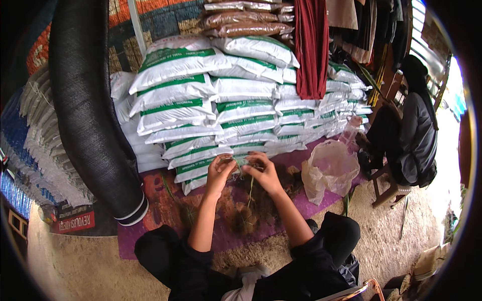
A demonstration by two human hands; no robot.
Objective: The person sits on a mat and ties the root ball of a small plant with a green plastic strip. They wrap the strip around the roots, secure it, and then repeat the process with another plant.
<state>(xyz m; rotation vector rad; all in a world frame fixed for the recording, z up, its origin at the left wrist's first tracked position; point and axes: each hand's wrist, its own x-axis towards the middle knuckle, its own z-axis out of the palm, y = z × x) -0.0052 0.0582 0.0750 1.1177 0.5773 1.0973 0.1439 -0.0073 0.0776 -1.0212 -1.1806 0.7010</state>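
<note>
My left hand (pixel 221 173) and my right hand (pixel 263 174) are raised close together over a purple sheet (pixel 281 231). A small tangle of thin, pale green strands (pixel 242 162) stretches between them. Both hands have curled fingers and pinch at the tangle from either side. One thin yellowish strand (pixel 250 189) hangs down below my right hand. Under the hands, a brown clump with thin spiky leaves (pixel 246 219) rests on the sheet, and a similar spiky tuft (pixel 190 214) lies to its left. Dark soil is scattered around them.
Stacked white-and-green sacks (pixel 246 105) rise just beyond the sheet. A crumpled translucent plastic bag (pixel 329 170) stands to the right. A large black roll (pixel 88 110) leans at the left. On a low stool (pixel 389 189) at the right sits a person in black (pixel 414 130).
</note>
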